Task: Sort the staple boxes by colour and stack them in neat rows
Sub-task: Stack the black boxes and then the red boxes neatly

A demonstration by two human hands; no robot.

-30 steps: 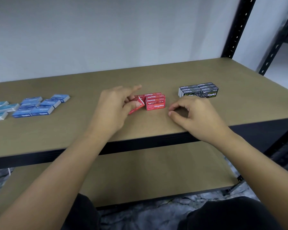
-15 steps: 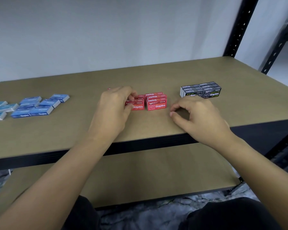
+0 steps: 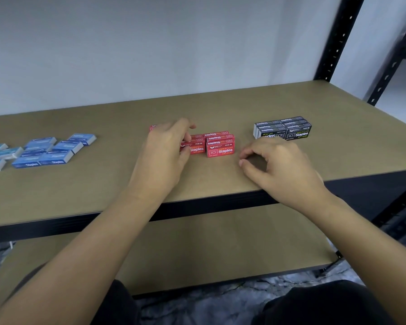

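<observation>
Tilted a second ago, the red staple box (image 3: 197, 149) now sits level; my left hand (image 3: 164, 148) clamps it, my right hand (image 3: 279, 165) loosely curled, empty.

Prob. a storeroom or stock area: black metal rack post (image 3: 336, 38) w/ punched holes, up and right of the fingers (image 3: 256, 148) of the right hand (image 3: 284, 167). Board shelf (image 3: 103, 188) under them, 2nd shelf (image 3: 220, 242) below, bare white wall (image 3: 150, 43) beyond. Staple boxes (image 3: 220, 148) just left.
</observation>
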